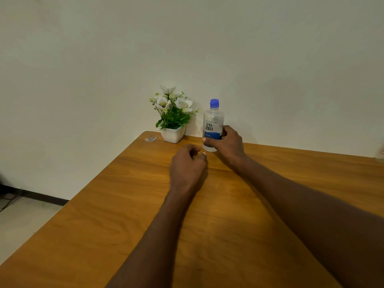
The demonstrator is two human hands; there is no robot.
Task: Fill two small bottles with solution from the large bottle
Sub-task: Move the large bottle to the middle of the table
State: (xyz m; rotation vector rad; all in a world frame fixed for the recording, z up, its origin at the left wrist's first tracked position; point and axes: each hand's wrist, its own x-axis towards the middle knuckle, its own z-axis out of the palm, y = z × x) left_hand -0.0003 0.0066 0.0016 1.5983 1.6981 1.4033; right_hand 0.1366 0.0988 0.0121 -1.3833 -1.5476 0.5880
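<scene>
- Two bare hands reached across a wooden table [104,225] toward its far edge, where it met a pale wall [187,38].
- The right hand [227,142] gripped the lower part of a large bottle [213,123] of Renu solution, thumb lying across the front below the blue band of the label and fingers curled round the right side.
- The large bottle stood upright on the table near the wall, its blue cap [214,103] on; the body was clear, with "renu" printed in dark letters.
- The left hand [187,163] hovered or rested just in front of the bottle and slightly to its left, fingers curled loosely inward, thumb tip pointing toward the bottle's base without touching it; it held nothing that could be seen.
- Whether the left hand touched the table surface could not be told from this view.
- A white square pot [173,135] of artificial white flowers [172,102] stood just left of the bottle, against the wall.
- A small sticker-like scrap [150,139] lay on the table's far left corner, beside the pot.
- Pale floor [20,221] and a dark skirting strip [43,197] showed to the table's left.
</scene>
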